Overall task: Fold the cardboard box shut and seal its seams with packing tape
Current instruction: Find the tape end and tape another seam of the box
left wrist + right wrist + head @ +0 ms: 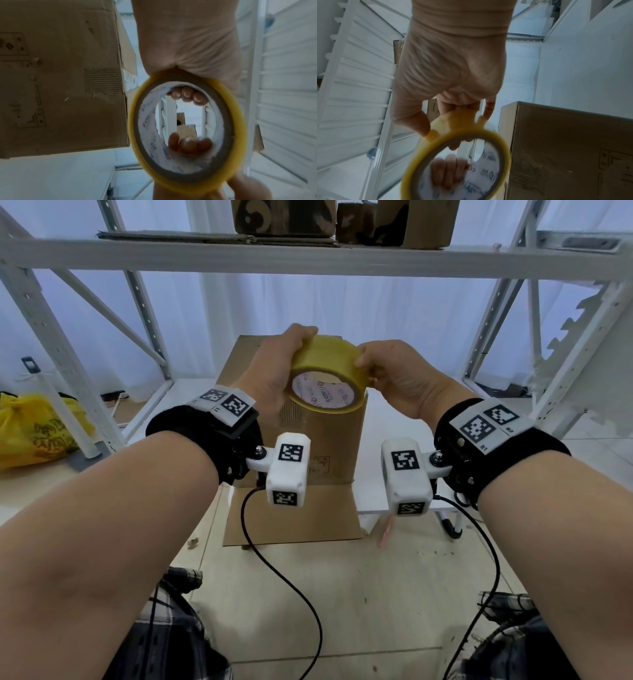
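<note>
The roll of packing tape point(325, 374) is held up between both hands, just above and in front of the cardboard box point(318, 440), which stands upright on the desk point(394, 491) below them. The left hand point(274, 371) is clamped on the roll, fingers curled over the outer winding and hooked through the core, as the left wrist view shows. The right hand point(394, 378) pinches the roll's outer edge, thumb and fingertips together on the yellow film, likely hunting for the loose end. The roll looks light and stiff, its film slick and sticky once lifted; best held through the core, peeling from the rim. The box looks light and rigid but easily dented. Both wrists are raised and bent inward, palms facing each other across the roll.
</note>
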The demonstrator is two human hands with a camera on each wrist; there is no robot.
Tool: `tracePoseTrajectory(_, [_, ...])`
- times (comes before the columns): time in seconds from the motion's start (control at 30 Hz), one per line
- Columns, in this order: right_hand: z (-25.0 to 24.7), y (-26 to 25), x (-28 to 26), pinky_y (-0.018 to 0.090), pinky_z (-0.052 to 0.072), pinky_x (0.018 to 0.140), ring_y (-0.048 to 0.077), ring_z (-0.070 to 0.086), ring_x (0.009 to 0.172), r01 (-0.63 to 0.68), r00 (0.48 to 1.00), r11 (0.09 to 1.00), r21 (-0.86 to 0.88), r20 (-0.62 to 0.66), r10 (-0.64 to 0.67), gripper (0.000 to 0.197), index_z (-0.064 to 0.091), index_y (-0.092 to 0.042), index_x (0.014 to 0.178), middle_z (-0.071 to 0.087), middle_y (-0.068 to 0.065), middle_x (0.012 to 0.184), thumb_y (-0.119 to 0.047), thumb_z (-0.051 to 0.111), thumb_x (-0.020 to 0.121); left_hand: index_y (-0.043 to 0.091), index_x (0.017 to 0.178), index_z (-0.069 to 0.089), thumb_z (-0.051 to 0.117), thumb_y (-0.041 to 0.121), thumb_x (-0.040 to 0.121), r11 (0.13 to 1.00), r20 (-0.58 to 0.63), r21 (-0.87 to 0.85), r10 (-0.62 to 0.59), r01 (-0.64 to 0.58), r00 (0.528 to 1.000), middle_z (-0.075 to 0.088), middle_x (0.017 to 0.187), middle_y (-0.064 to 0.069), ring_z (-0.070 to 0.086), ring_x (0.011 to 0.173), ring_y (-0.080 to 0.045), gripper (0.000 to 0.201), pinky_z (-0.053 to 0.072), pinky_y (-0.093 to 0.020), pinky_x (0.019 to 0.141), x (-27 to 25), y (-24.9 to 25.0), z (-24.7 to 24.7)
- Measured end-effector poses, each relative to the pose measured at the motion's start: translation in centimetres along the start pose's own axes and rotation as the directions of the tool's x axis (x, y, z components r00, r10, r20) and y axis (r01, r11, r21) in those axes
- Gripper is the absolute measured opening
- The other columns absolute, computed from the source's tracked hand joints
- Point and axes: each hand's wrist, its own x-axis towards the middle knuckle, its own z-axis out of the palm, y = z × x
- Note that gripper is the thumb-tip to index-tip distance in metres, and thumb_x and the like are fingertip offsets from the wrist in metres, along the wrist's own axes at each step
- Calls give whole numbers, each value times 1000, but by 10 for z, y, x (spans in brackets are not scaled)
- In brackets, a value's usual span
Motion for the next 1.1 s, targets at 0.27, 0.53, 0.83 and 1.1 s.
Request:
tracePoseTrajectory(0.27, [11, 2, -3, 23, 34, 63, 11, 43, 65, -30, 999, 964, -263, 10, 33, 19, 51, -17, 57, 45, -5, 60, -22, 59, 74, 10, 68, 55, 43, 37, 98, 703, 202, 645, 221, -299, 954, 50, 60, 6, 44, 54, -3, 41, 35, -15, 54, 6, 3, 8])
tracePoseTrajectory(0.53, [15, 0, -7, 34, 30, 72, 20, 36, 77, -57, 997, 957, -285, 39, 71, 18, 53, -10, 63, 39, 7, 72, -27, 59, 62, 20, 50, 37, 49, 33, 96, 760, 120, 598, 228, -254, 966, 40, 46, 8, 38, 40, -5, 49, 31, -18, 47, 12, -7, -1])
tracePoseTrajectory(0.83, [15, -3, -8, 32, 37, 78, 19, 44, 81, -10, 998, 966, -257, 62, 27, 48, 63, 0, 81, 49, 11, 81, -40, 60, 54, 15, 65, 44, 53, 29, 95, 951, 29, 298, 82, -87, 996, 47, 38, 8, 49, 32, -4, 34, 36, -11, 35, 0, -2, -5])
tracePoseTrajectory(1.1, [17, -5, -7, 24, 37, 70, 14, 39, 73, -51, 997, 970, -239, 43, 63, 26, 46, -15, 61, 38, 5, 71, -35, 63, 57, 19, 51, 35, 48, 33, 96, 810, 36, 544, 240, -220, 970, 37, 49, 4, 35, 33, -1, 49, 29, -13, 41, 13, -6, -4])
